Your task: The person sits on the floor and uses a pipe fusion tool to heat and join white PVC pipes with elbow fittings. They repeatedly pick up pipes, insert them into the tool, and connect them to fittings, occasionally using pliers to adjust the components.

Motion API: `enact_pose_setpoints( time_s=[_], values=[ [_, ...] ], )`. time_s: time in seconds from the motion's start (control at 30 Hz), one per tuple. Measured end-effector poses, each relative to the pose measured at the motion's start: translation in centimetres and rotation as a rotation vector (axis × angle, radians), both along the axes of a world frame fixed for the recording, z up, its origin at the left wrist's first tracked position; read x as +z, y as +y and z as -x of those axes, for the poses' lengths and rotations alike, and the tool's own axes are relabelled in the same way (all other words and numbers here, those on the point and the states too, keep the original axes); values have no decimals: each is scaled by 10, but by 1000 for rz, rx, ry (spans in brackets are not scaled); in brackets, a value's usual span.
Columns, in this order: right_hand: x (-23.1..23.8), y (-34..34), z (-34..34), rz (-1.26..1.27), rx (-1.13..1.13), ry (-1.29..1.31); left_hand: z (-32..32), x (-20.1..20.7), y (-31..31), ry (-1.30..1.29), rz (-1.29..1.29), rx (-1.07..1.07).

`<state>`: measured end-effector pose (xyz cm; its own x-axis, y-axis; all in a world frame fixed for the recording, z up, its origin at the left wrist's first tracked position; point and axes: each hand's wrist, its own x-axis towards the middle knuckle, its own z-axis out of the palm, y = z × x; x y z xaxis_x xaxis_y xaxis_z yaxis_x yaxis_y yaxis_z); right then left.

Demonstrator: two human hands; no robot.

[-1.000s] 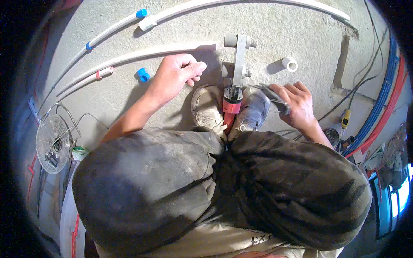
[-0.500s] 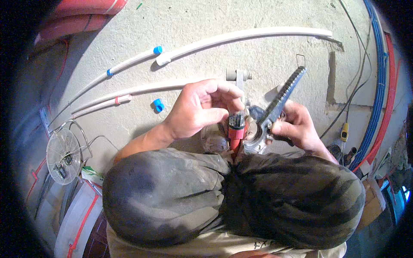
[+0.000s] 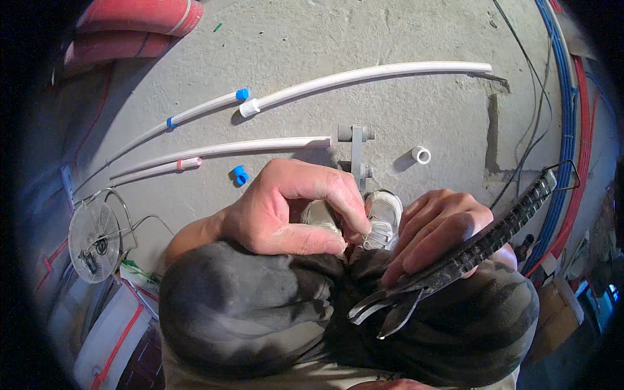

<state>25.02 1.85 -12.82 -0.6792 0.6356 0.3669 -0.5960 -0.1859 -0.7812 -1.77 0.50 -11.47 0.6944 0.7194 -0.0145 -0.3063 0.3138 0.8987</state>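
Observation:
My right hand (image 3: 442, 231) is closed round a pair of pipe cutters (image 3: 484, 244) with a ribbed dark handle and a wire loop at its far end. Their jaws point down-left above my right knee, slightly apart. In front of my left knee, my left hand (image 3: 302, 208) is curled, with a gap between thumb and fingertips and nothing visible in it. Below its fingertips are my white shoes (image 3: 382, 218). A white pipe fitting (image 3: 422, 155) lies on the floor beyond my right hand.
White plastic pipes (image 3: 377, 70) lie across the concrete floor, some with blue or red bands. A loose blue fitting (image 3: 240, 175) and a grey bar-shaped piece (image 3: 356, 153) lie ahead. At left stands a fan (image 3: 97, 240); blue and red lines (image 3: 569, 117) run along the right.
The pipe cutters have swung down and right, turning so their jaws point toward my lap. My left hand has come lower and nearer. The red-and-black object between my feet is now hidden.

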Motion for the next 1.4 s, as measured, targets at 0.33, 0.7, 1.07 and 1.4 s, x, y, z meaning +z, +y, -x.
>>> enact_pose_setpoints(
  time_s=[0.33,0.7,1.07,1.4],
  values=[
    [-3,-6,-1,-78,-36,24,-3,0,-6,-81,22,71],
    [-16,-19,-21,221,-235,-880,-3,-15,1,230,245,360],
    [-39,-29,-16,368,-109,-915,-15,-35,-14,325,183,382],
    [-43,-40,-9,201,-240,-891,-21,-37,-19,396,156,409]
  ],
)
